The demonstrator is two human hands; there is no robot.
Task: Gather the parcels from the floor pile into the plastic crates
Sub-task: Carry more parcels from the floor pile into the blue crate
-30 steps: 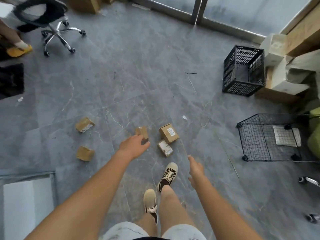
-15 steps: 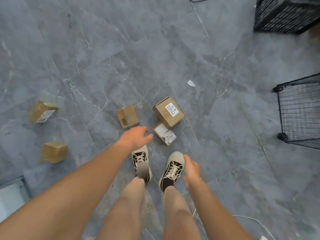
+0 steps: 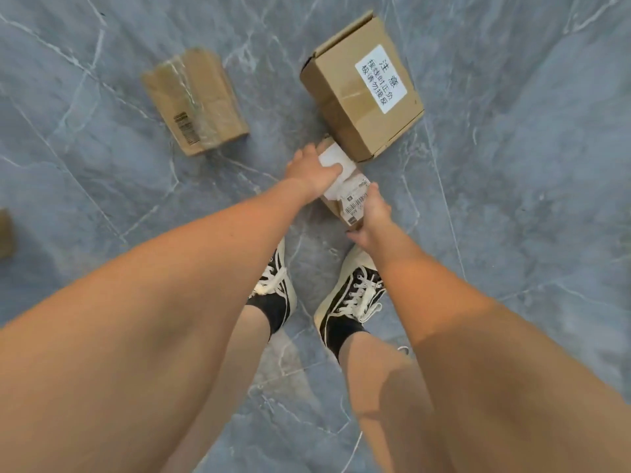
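The small parcel (image 3: 345, 186) lies on the floor (image 3: 512, 233), just past your shoes (image 3: 348, 295). Your left hand (image 3: 312, 172) and right hand (image 3: 370, 218) each have a grip on one end. Lift it flat so it won't slip. A bigger box (image 3: 362, 87) touches it at 12 o'clock. Another parcel (image 3: 196, 100) sits at 10 o'clock on the grey stone floor.

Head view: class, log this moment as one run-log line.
left hand + right hand: grip small labelled parcel | on floor | crates: unseen
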